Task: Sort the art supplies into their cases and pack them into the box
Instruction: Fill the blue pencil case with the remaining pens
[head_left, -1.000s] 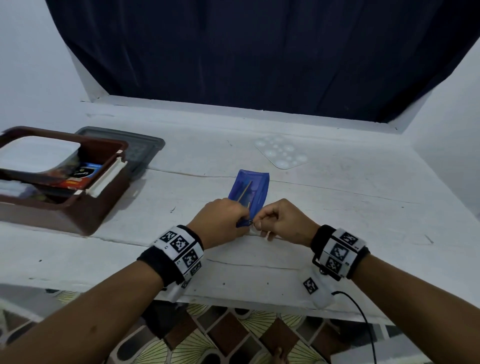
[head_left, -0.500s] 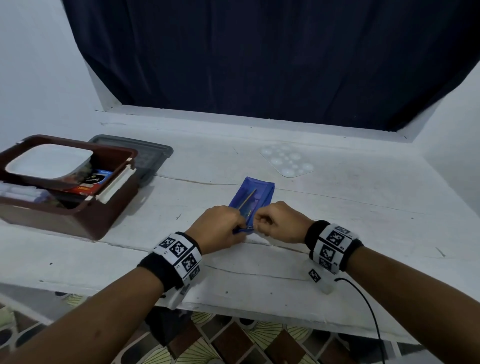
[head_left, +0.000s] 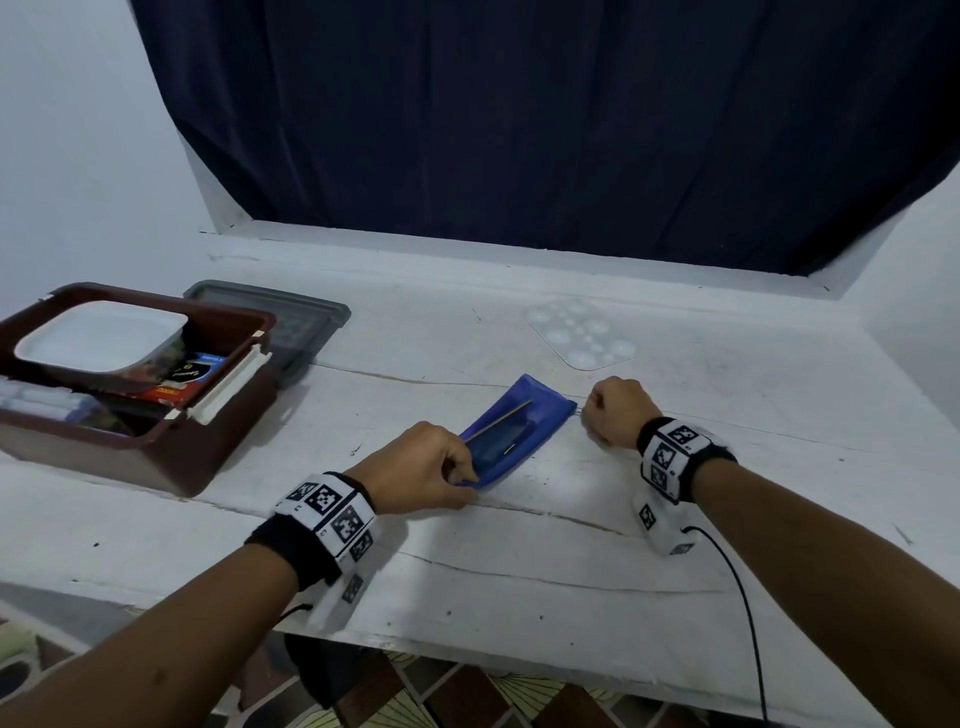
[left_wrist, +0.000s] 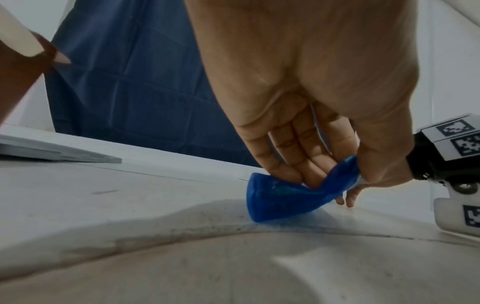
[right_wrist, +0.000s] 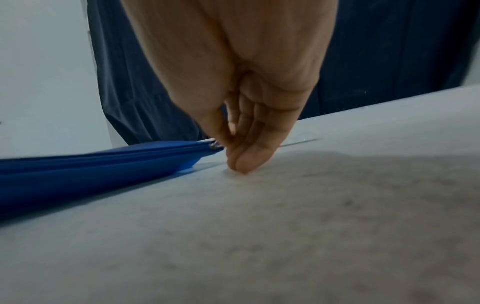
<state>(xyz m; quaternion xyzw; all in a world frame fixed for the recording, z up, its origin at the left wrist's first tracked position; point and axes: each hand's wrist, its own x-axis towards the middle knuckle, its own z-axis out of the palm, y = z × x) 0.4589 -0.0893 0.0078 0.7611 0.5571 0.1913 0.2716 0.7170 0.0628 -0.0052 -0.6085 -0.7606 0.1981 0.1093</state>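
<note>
Lying diagonally on the counter (head_left: 519, 545), the blue pouch (head_left: 511, 434) has its long axis running from near-left to far-right, between both hands. Left hand (head_left: 421, 465) pinches the near end, fingers (left_wrist: 298, 164) clamped on the fabric. Right hand (head_left: 615, 410) pinches the zipper pull (right_wrist: 215, 146) at the far corner. Pouch translucent, soft; thin sticks visible inside. Brown box (head_left: 156, 457) sits well left, nearer the left hand.
</note>
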